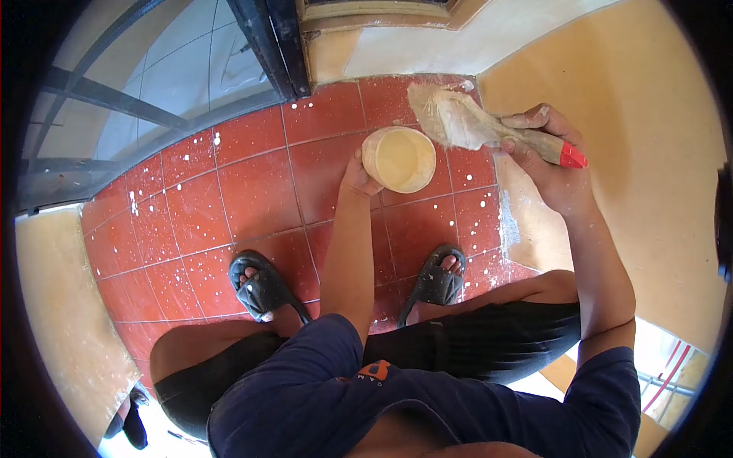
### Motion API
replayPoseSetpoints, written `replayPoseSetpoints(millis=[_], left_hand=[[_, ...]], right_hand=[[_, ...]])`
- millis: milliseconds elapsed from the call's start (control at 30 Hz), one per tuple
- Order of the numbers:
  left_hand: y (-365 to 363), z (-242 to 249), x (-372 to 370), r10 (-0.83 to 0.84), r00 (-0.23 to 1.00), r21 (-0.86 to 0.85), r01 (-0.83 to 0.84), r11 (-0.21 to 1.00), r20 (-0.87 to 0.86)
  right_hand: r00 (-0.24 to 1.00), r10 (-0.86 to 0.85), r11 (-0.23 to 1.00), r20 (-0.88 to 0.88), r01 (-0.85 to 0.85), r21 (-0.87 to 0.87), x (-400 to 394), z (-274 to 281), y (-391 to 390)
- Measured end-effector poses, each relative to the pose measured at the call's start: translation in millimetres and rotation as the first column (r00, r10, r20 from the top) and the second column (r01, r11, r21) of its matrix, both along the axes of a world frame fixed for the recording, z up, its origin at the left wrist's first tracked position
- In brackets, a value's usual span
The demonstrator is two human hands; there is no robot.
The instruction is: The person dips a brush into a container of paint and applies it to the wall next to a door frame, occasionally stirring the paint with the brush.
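Observation:
My left hand (pixel 360 175) is closed around the side of a pale cup (pixel 372 156) that has cream-coloured paint (pixel 399 159) in it. To its right, my right hand (pixel 546 149) grips a paintbrush (pixel 469 124) by its handle, which ends in a red tip. Whitish paint coats the brush's wide bristles, and they point up and to the left, apart from the cup. The brush is held close to the yellowish wall (pixel 626 153) on the right.
Red floor tiles (pixel 259 179) spattered with white drops lie below. A dark metal-framed door (pixel 267 46) with glass stands at the upper left. My sandalled feet (pixel 263 286) are planted apart on the tiles. Another wall (pixel 69 305) rises at the left.

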State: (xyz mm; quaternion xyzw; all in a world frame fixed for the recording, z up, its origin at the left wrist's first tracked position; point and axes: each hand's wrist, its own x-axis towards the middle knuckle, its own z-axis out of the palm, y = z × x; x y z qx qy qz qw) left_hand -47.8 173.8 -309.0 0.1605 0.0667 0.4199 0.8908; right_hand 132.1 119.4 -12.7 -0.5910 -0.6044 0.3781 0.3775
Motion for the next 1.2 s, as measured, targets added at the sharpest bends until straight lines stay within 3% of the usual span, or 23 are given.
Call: replayPoseSetpoints(millis=[133,200,267,333,533,633,700,933,1000,1067,1200], left_hand=[[-4,8,-8,-0.010,0.998,0.037,0.013,0.999,-0.070],[-4,-7,-10,-0.012,0.999,0.006,0.012,1.000,-0.031],[-4,-9,-12,-0.015,1.000,-0.024,0.015,1.000,0.006],[-2,0,-15,-0.016,0.987,-0.096,0.031,0.995,0.161],[-2,1,-10,0.085,0.993,-0.117,-0.075,0.990,0.083],[-2,7,-7,0.089,0.992,-0.085,-0.081,0.993,0.087],[-2,10,-8,0.065,0.996,-0.056,-0.061,0.997,0.058],[-2,24,-9,-0.006,1.000,0.075,0.008,0.997,-0.020],[0,20,-8,-0.060,0.998,0.078,0.059,0.995,0.003],[1,21,-6,-0.111,0.994,0.087,0.108,0.990,0.025],[-2,28,-1,-0.026,0.998,0.016,0.025,1.000,0.059]], right_hand=[[0.997,0.075,0.993,0.009,-0.074,-0.088,-3,2,0],[0.981,0.193,0.981,-0.023,-0.193,-0.021,-3,0,2],[0.984,0.176,0.984,-0.029,-0.177,-0.020,-7,0,3],[0.986,0.160,0.987,-0.035,-0.161,-0.018,-11,0,4],[0.998,0.049,0.997,0.034,-0.051,0.061,-15,-3,5],[0.994,0.047,0.999,-0.097,-0.046,0.020,-17,-5,4],[0.976,0.182,0.983,0.124,-0.176,-0.059,-12,-8,4],[0.972,0.172,0.982,0.158,-0.157,-0.104,-26,-11,6],[0.942,0.184,0.971,0.281,-0.131,-0.198,-30,-11,4],[0.918,0.208,0.971,0.338,-0.153,-0.183,-34,-13,3],[0.900,0.216,0.972,0.380,-0.163,-0.166,-37,-16,5]])
